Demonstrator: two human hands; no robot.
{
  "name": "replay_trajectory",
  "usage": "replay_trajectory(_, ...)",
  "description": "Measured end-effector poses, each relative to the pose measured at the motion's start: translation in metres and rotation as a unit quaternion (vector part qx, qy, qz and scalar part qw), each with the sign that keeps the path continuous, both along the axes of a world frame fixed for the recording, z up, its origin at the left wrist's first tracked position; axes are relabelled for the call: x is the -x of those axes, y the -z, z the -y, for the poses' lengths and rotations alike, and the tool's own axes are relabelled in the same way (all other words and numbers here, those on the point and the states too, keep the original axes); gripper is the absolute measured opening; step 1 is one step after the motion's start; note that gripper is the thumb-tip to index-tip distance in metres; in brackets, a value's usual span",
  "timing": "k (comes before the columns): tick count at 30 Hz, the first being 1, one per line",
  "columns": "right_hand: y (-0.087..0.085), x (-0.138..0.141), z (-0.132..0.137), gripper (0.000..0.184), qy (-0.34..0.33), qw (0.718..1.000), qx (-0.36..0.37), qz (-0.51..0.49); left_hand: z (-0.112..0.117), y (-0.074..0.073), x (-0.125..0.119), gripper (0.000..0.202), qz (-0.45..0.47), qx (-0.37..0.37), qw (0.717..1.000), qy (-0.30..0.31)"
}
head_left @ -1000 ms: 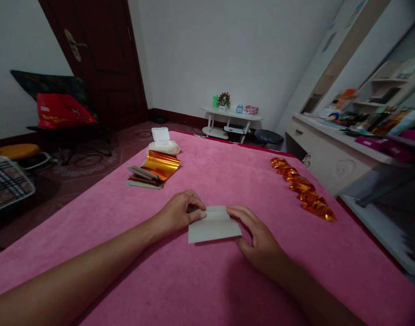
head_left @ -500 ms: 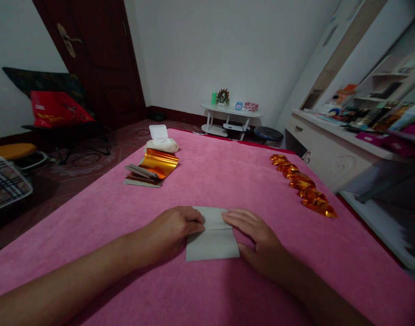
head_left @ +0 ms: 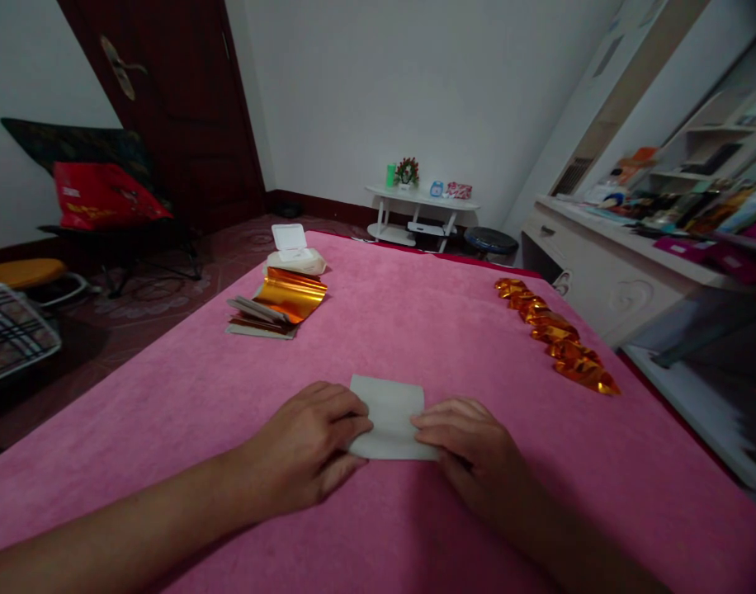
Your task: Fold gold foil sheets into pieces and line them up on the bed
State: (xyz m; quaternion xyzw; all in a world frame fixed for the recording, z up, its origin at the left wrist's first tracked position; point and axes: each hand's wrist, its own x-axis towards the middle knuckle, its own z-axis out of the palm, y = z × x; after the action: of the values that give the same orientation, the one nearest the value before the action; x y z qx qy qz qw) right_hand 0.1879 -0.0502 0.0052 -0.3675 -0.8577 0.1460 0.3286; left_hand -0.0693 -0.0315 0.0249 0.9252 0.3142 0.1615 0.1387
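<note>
A pale grey-white paper sheet (head_left: 390, 408) lies in front of me on the pink cloth. My left hand (head_left: 322, 437) grips its left edge, fingertips on top and thumb by the near left corner. On the opposite side, my right hand (head_left: 468, 437) holds the right edge, its fingers curled over the paper and its thumb low near the corner. The sheet's near edge looks slightly curled up between the hands. Whatever lies under the fingers is hidden.
A stack of gold foil paper (head_left: 291, 295) lies at the left, with an open wipes packet (head_left: 295, 257) behind it. A row of folded gold foil pieces (head_left: 551, 330) runs along the right. The pink-covered table (head_left: 408, 330) borders a cluttered white dresser (head_left: 601, 272).
Both hands have slid toward me along the paper's sides. Its near edge has moved away from me, and the crosswise crease seen before no longer shows.
</note>
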Motion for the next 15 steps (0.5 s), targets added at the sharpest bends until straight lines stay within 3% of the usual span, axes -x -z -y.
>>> replay_trajectory(4,-0.002,0.006,0.006,0.018,0.04,0.998,0.046,-0.016,-0.007,0.015,-0.001,0.04,0.054,-0.002,0.998,-0.015)
replay_trajectory(10,-0.007,0.015,0.008,0.018,0.104,0.983,0.138,-0.068,-0.014,0.013,-0.003,0.016,0.114,0.073,0.99,-0.042)
replay_trajectory(15,-0.006,0.024,0.002,0.022,0.191,0.962,0.173,-0.095,-0.023,0.015,-0.007,0.038,0.14,0.122,0.979,-0.086)
